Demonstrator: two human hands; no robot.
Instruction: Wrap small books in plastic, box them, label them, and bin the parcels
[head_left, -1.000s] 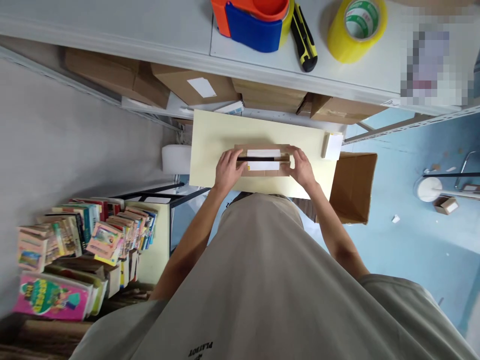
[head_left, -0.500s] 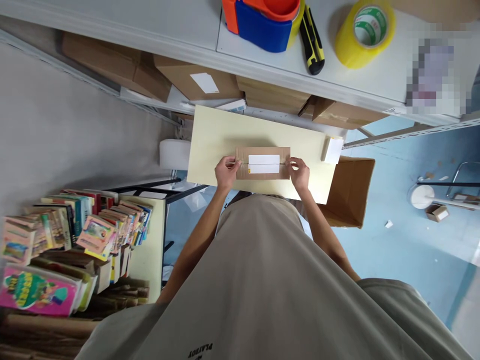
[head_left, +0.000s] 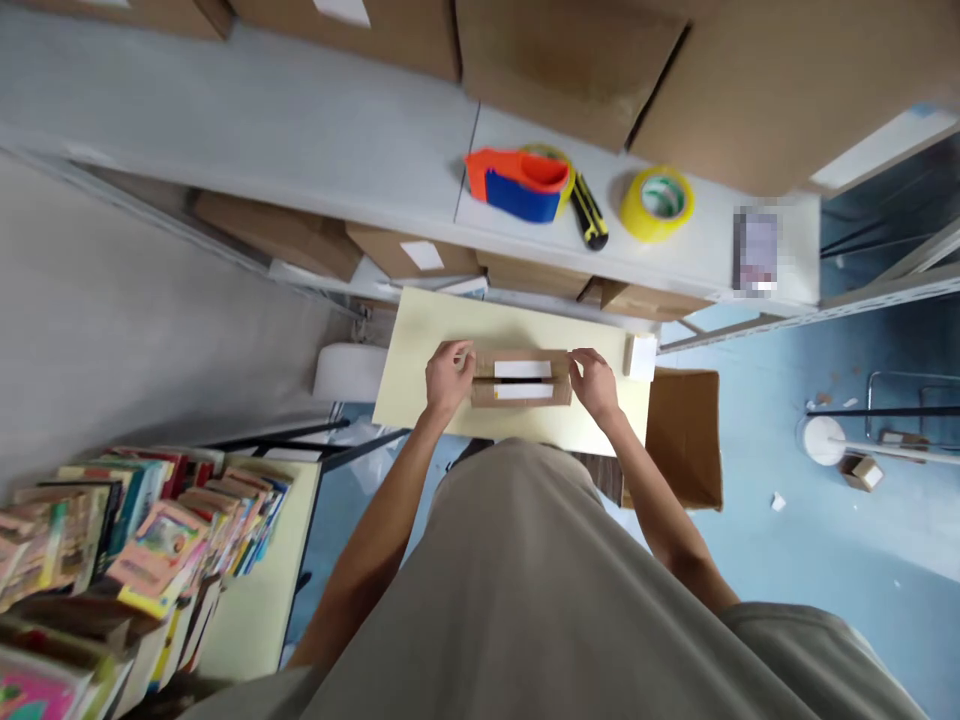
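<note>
1. Flanking the carton [head_left: 523, 392], my left hand [head_left: 448, 382] and right hand [head_left: 595, 386] curl fingers at its ends; whether they grip, I cannot tell.
2. Beneath the carton lies the table [head_left: 435, 317].
3. Uneven pressure from me could skew the carton's parted top flaps [head_left: 523, 369].

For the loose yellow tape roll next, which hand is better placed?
Probably the right hand, at the right end of the small cardboard box, nearer the tape roll on the shelf. The left hand is at the other end.
</note>
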